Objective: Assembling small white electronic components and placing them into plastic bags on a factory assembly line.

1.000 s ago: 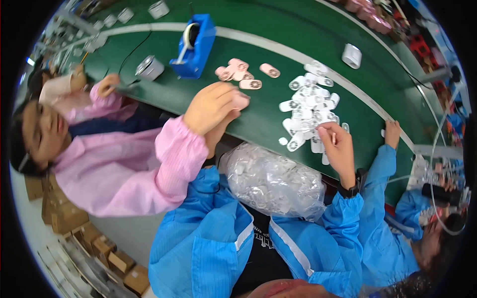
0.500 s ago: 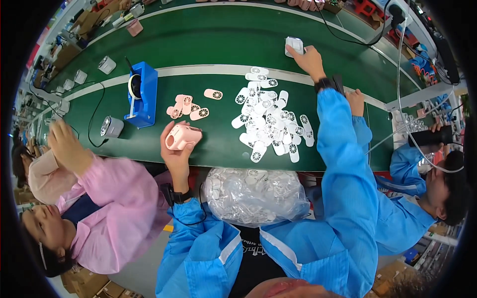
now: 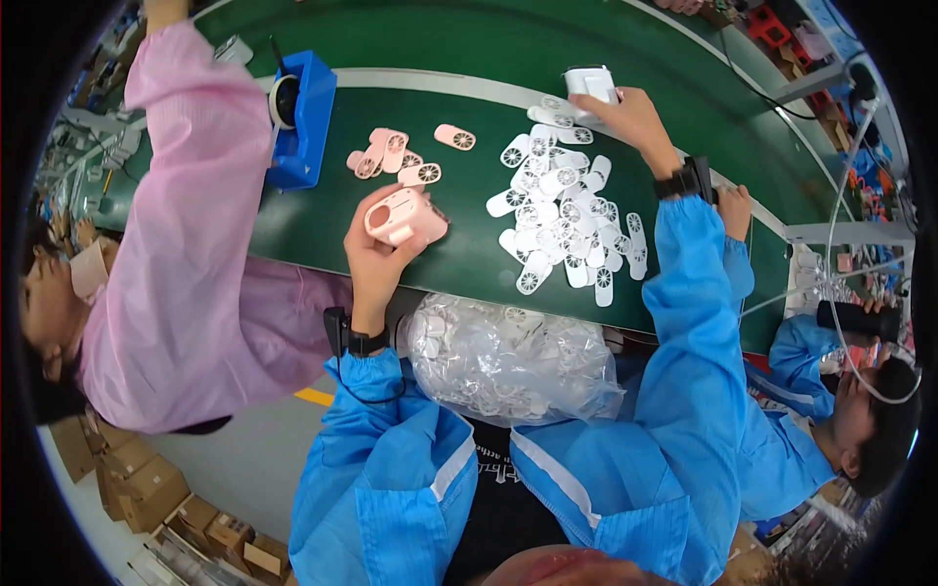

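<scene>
My left hand [image 3: 376, 239] is closed round a pink plastic housing [image 3: 403, 217] with a round opening, held above the near edge of the green table. Just beyond it lie several pink tags [image 3: 394, 153] printed with dark wheel shapes. My right hand [image 3: 635, 122] reaches far out, its fingers gripping a white plastic housing [image 3: 592, 83] over the pale strip that divides the table. Between my hands spreads a loose pile of white tags [image 3: 567, 210] with similar wheel shapes. A clear plastic bag [image 3: 513, 356] full of white pieces sits at my lap, below the table edge.
A blue tape dispenser [image 3: 308, 122] stands left of the pink tags. At the left, a person in a pink smock [image 3: 210, 156] stretches an arm over the table. Another person in blue [image 3: 811, 439] sits at the right. Cardboard boxes [image 3: 137, 479] stand on the floor at lower left.
My right hand has drawn the white housing nearer, to the dividing strip. The pink housing has turned in my left hand. The neighbour's pink sleeve has swung far forward; the whole view has shifted.
</scene>
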Motion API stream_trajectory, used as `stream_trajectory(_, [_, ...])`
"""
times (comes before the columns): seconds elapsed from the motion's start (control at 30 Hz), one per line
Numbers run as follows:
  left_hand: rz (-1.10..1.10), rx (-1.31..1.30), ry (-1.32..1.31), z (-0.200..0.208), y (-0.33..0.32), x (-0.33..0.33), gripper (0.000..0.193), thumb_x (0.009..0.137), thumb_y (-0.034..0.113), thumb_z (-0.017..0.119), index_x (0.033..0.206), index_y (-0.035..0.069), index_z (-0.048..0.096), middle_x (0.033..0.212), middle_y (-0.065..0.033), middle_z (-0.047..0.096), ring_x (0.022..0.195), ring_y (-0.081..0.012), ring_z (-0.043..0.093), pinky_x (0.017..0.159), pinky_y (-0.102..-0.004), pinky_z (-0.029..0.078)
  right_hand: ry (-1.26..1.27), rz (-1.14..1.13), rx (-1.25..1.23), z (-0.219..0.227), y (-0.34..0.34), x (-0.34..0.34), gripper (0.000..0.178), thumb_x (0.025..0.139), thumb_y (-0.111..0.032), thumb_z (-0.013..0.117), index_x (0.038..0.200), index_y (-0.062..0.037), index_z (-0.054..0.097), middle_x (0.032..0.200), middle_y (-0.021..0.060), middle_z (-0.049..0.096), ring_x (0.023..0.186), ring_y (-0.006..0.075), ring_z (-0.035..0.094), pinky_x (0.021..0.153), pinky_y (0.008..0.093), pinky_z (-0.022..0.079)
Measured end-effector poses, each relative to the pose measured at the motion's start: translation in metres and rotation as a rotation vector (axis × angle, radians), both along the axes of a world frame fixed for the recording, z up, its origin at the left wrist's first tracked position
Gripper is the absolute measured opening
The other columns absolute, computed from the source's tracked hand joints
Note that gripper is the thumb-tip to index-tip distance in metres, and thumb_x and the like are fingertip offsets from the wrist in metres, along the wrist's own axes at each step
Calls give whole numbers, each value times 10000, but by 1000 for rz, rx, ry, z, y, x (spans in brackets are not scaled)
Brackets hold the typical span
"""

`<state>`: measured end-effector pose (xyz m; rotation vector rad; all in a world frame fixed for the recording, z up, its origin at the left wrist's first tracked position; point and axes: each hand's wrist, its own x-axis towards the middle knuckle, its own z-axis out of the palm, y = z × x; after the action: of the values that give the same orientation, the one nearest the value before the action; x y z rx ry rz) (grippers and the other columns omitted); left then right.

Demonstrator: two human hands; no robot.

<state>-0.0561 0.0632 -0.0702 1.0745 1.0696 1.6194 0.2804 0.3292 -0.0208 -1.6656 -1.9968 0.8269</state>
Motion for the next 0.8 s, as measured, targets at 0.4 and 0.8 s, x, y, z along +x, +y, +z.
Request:
stream_trajectory(0.4, [-69,34,20,-4,-23,-19,741,885,199,880,1477,-27,496,1387,-222,675,1267,-324,686,1068,-448,581,-172,131,-17,-3,-71,-139,801,767,-760,767,949,18,820,830,173,780,727,301,770,692,418,589])
stream_trajectory(0.8, [-106,43,12,-8,-18,-20,743,884,315,893,1444,-12,530,1294,-156,700,1190,-256,700,1029,-390,578,334,295,172,29,-130,-99,479,1137,-392,495,1274,7,721,920,98,688,896,175,656,829,338,514])
